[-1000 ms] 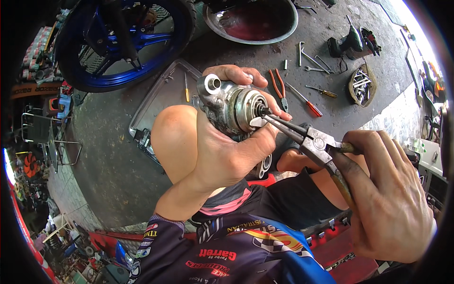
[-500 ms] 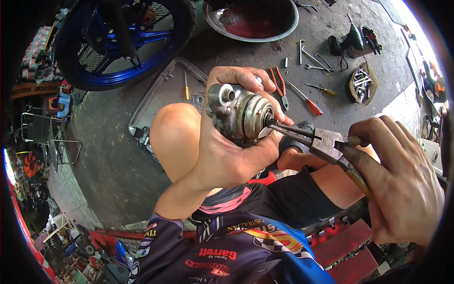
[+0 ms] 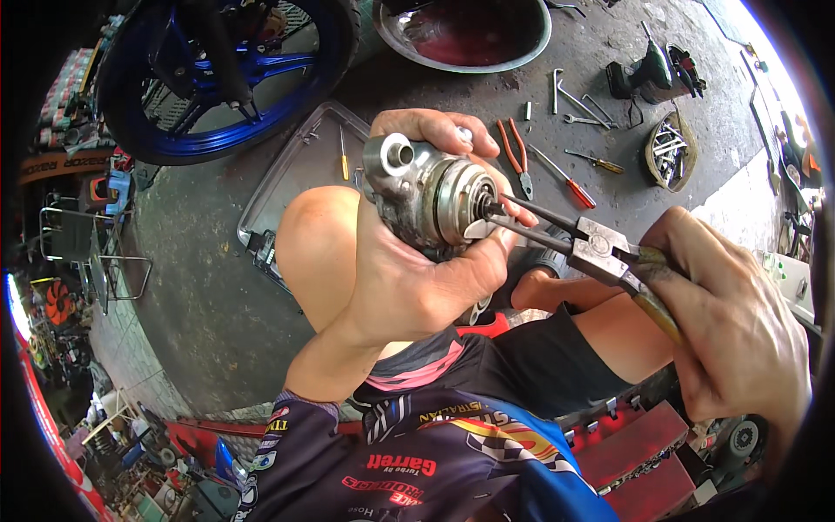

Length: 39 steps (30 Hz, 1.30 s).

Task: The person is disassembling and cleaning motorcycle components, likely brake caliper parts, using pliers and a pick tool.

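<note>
My left hand (image 3: 417, 283) is wrapped round a cast metal pump housing (image 3: 413, 209), thumb below and fingers over the top. A short pipe stub (image 3: 399, 155) sticks out of its upper left side. The stepped round face, with a shaft in its middle, is turned toward my right hand. My right hand (image 3: 735, 317) grips the handles of circlip pliers (image 3: 600, 245). Their long thin jaws are spread, with the tips at the shaft end; whether both touch it I cannot tell. My left palm hides the back of the housing.
Pliers with orange handles (image 3: 517, 161), a red screwdriver (image 3: 576, 190), a wrench (image 3: 587, 120) and a drill (image 3: 651, 74) lie on the floor. Beyond are a basin (image 3: 522, 56), a blue motorcycle wheel (image 3: 287, 65) and a tray (image 3: 261, 187). A basket (image 3: 651, 161) holds metal parts.
The jaws of the circlip pliers have spread wider at the shaft end. My left hand has shifted slightly left with the pump housing, which is turned a little.
</note>
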{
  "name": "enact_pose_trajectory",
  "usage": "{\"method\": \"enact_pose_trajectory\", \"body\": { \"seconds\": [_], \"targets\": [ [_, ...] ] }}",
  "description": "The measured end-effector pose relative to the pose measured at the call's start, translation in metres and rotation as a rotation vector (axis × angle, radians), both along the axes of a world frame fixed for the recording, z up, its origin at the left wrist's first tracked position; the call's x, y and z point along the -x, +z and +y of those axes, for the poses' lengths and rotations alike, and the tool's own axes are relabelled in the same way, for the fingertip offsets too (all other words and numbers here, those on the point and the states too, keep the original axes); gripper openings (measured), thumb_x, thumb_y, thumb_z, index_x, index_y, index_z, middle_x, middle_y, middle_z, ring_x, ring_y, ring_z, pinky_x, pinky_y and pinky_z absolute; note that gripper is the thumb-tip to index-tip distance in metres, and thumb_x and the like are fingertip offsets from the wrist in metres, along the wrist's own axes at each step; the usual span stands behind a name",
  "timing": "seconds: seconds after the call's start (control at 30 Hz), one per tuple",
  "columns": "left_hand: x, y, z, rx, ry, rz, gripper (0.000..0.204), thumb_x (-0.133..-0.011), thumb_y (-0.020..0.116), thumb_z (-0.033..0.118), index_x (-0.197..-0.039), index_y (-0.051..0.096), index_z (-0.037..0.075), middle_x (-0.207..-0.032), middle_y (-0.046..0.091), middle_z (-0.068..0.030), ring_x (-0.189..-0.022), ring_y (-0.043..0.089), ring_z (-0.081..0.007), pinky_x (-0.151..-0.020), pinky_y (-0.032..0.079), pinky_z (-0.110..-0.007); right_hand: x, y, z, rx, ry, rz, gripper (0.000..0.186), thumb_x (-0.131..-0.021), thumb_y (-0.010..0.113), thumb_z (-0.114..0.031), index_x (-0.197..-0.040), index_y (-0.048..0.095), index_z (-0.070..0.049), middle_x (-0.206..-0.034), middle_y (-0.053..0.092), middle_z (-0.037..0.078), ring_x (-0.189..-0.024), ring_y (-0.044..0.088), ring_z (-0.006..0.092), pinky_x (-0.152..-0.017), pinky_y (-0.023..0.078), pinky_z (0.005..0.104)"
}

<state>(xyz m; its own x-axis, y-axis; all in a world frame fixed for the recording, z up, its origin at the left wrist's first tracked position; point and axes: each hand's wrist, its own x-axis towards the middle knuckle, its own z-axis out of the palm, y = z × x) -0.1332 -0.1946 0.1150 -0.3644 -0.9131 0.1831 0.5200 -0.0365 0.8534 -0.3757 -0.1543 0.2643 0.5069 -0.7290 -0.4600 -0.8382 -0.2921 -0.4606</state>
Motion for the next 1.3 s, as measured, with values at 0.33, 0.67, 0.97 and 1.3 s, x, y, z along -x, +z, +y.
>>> {"method": "enact_pose_trajectory", "body": {
  "seconds": [0.33, 0.67, 0.97, 1.3],
  "targets": [
    [0.007, -0.002, -0.002, -0.016, 0.046, -0.005, 0.066, -0.078, 0.067, -0.020, -0.133, 0.038, 0.004, -0.124, 0.048, -0.0145, -0.102, 0.065, -0.0145, -0.095, 0.056, -0.033, 0.014, -0.050, 0.023, 0.033, -0.299, -0.304, 0.059, -0.079, 0.069, -0.025, -0.128, 0.062, 0.008, -0.128, 0.057, 0.025, -0.115, 0.060, 0.0397, -0.101, 0.048, 0.0441],
    [0.003, 0.007, -0.002, -0.273, -0.225, 0.247, 0.065, -0.081, 0.063, -0.014, -0.137, 0.038, 0.009, -0.128, 0.048, -0.0158, -0.110, 0.070, -0.0281, -0.098, 0.060, -0.053, -0.005, -0.123, 0.030, 0.030, -0.520, -0.659, 0.041, -0.096, 0.073, -0.028, -0.117, 0.068, 0.007, -0.130, 0.056, 0.023, -0.122, 0.057, 0.0353, -0.108, 0.044, 0.0428],
    [0.011, 0.009, -0.002, -0.315, -0.181, 0.232, 0.062, -0.083, 0.063, -0.014, -0.136, 0.039, 0.009, -0.128, 0.047, -0.0145, -0.112, 0.069, -0.0274, -0.102, 0.059, -0.054, -0.001, -0.140, 0.039, 0.204, -0.564, -0.670, 0.024, -0.090, 0.075, -0.017, -0.098, 0.068, 0.004, -0.122, 0.056, 0.022, -0.116, 0.056, 0.0340, -0.104, 0.043, 0.0439],
    [0.017, 0.000, -0.003, -0.189, -0.142, 0.206, 0.060, -0.087, 0.063, -0.017, -0.135, 0.037, 0.007, -0.127, 0.046, -0.0118, -0.110, 0.071, -0.0226, -0.097, 0.057, -0.037, -0.006, -0.155, 0.041, 0.347, -0.652, -0.620, 0.021, -0.080, 0.072, -0.004, -0.098, 0.065, 0.005, -0.113, 0.053, 0.020, -0.104, 0.056, 0.0346, -0.095, 0.046, 0.0434]
  ]
}}
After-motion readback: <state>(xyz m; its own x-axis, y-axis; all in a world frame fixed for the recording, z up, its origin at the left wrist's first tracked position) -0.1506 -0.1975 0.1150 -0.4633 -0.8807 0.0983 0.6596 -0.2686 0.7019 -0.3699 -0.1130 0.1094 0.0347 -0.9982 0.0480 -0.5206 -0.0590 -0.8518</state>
